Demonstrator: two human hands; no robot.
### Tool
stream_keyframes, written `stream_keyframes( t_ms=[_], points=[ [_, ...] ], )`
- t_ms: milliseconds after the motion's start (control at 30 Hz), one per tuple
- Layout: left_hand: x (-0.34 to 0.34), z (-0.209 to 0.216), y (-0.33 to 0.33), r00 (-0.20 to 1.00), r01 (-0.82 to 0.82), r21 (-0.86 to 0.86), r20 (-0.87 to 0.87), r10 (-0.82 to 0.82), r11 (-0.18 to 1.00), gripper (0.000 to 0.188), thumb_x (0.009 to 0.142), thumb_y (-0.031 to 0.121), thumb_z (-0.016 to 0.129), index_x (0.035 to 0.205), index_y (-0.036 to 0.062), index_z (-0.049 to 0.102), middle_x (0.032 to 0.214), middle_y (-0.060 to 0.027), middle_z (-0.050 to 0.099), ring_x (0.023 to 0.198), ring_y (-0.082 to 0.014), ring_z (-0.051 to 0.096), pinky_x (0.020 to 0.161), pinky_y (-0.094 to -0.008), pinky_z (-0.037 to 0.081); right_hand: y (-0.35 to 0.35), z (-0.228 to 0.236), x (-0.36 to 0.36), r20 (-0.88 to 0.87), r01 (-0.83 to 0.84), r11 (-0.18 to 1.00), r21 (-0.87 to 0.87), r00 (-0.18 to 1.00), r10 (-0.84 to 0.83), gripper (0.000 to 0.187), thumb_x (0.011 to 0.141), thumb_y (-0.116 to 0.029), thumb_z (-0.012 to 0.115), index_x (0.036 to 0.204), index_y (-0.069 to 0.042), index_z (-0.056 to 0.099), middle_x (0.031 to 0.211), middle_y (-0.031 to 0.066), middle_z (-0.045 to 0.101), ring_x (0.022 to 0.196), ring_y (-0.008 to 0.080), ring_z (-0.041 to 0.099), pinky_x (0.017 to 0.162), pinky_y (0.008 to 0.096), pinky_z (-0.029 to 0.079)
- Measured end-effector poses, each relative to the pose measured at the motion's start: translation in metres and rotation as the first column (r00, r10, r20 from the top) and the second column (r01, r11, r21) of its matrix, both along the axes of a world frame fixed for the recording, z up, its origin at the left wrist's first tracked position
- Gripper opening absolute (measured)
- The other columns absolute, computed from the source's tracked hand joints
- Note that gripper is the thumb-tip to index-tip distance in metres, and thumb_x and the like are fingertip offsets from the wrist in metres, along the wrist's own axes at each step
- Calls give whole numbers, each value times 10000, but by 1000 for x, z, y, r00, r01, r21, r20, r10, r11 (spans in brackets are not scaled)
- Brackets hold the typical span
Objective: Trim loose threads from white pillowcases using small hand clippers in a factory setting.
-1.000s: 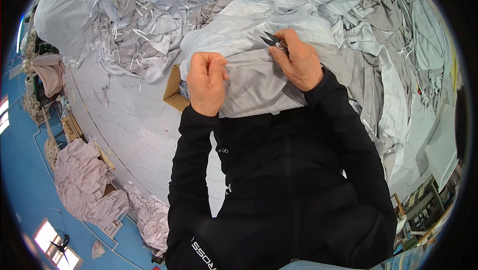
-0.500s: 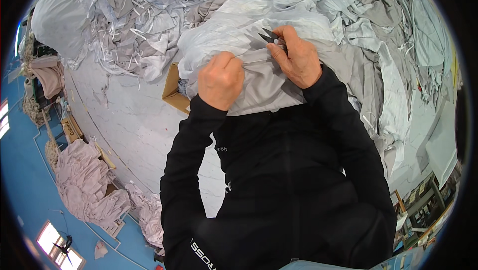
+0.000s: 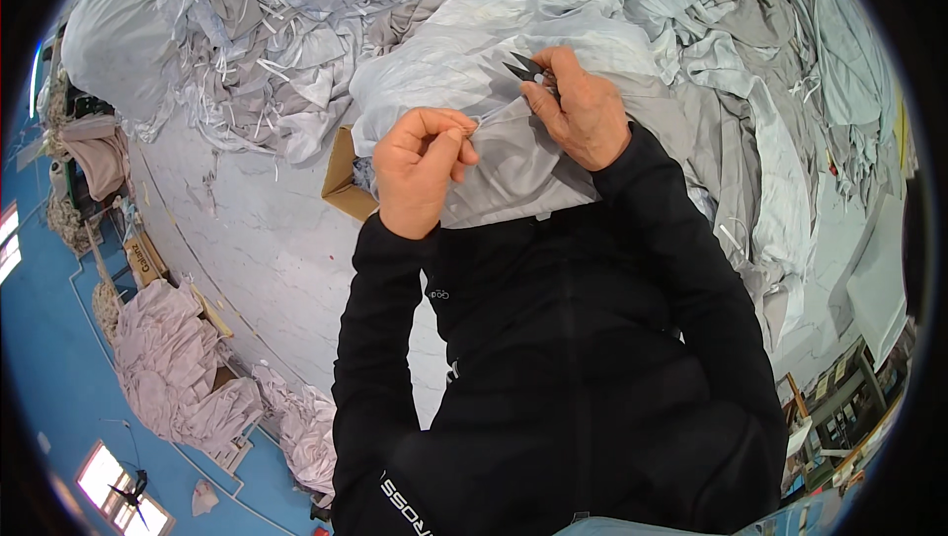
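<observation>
My right hand (image 3: pixel 583 109) is closed round a pair of black thread snips (image 3: pixel 524 68), whose pointed blades stand apart and point up to the left. My left hand (image 3: pixel 420 168) pinches the edge of a light grey cloth (image 3: pixel 509 165) between thumb and forefinger. From that pinch a pale seam or strip runs up toward my right hand; whether the right fingers also grip it is hidden. The cloth spreads over my lap, beneath both hands.
A large heap of crumpled grey and pale blue cloth (image 3: pixel 553 2) with loose white ties lies ahead. An open cardboard box (image 3: pixel 341 175) stands by my left wrist. Pinkish cloth (image 3: pixel 168 358) is piled farther left, past the pale marbled floor (image 3: pixel 267 249).
My left hand has turned from a fist with its back showing to a pinch with thumb and fingers showing, slightly left and lower. The right hand and snips have shifted slightly left.
</observation>
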State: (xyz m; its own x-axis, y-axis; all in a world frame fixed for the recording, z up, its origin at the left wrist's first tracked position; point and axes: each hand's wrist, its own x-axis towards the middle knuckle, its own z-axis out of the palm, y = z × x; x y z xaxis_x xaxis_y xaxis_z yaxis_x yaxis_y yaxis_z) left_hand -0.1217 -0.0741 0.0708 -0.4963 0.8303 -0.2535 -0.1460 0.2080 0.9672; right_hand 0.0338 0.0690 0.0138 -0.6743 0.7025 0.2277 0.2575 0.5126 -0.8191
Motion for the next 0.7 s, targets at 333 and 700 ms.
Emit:
stream_keyframes(
  t_ms=[333,700],
  points=[
    [-19,3,5,764,99,85,631,-130,991,72,947,-3,493,880,10,519,867,-130,641,587,-111,545,477,-220,387,-5,-7,-4,52,-35,998,56,998,32,311,889,-156,691,1111,-32,513,746,121,629,651,309,640,576,379,494],
    [-34,11,-8,736,187,-205,-619,-275,961,67,945,-3,511,881,14,517,678,-31,550,575,-92,494,554,-253,414,-4,-8,-4,-3,-51,996,74,999,51,290,907,-160,681,1108,-29,518,734,113,628,642,303,640,571,366,493]
  ],
)
